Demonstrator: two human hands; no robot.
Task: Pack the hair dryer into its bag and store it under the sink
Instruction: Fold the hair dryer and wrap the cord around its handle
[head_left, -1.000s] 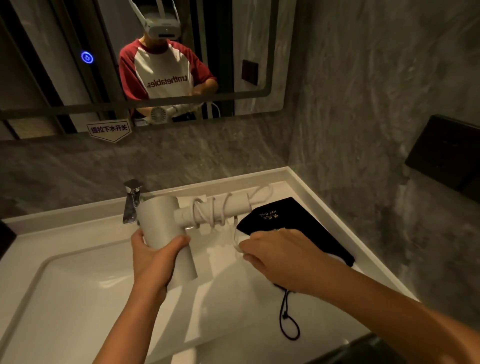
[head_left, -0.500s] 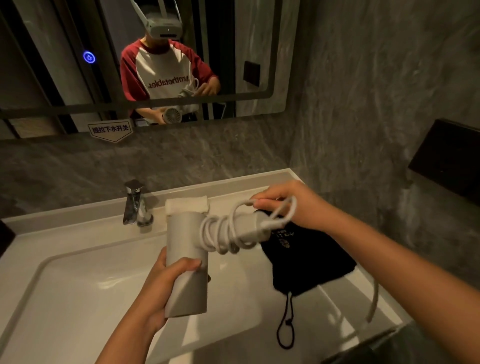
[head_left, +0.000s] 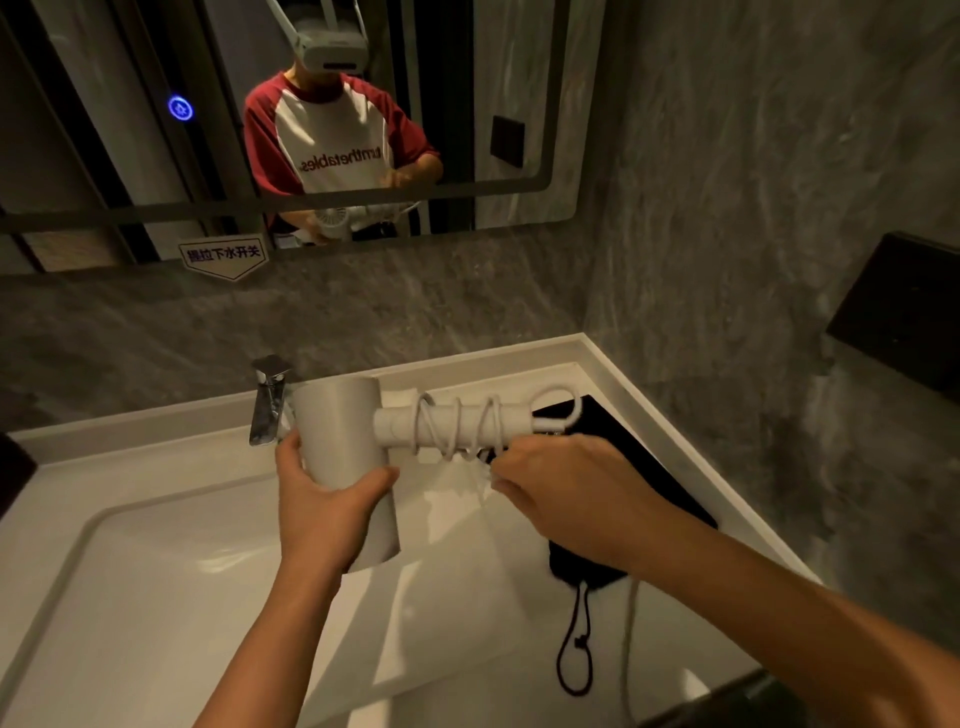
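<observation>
A white hair dryer (head_left: 348, 436) is held over the sink, its handle pointing right. My left hand (head_left: 322, 499) grips its barrel. Its white cord (head_left: 457, 423) is coiled several times around the handle, with a loop sticking out past the handle's end. My right hand (head_left: 566, 493) is just below the handle's end, fingers pinched on the cord. The black drawstring bag (head_left: 623, 457) lies flat on the counter at the right, partly hidden by my right hand, with its drawstring (head_left: 574, 644) trailing toward me.
A white sink basin (head_left: 156, 597) fills the lower left, with a chrome faucet (head_left: 267, 400) behind the dryer. A mirror (head_left: 519, 78) and grey stone walls close in at the back and right. A dark box (head_left: 904, 312) is mounted on the right wall.
My right hand has come down from above the handle's end to below it, carrying the cord around. The dryer has shifted up and back toward the faucet.
</observation>
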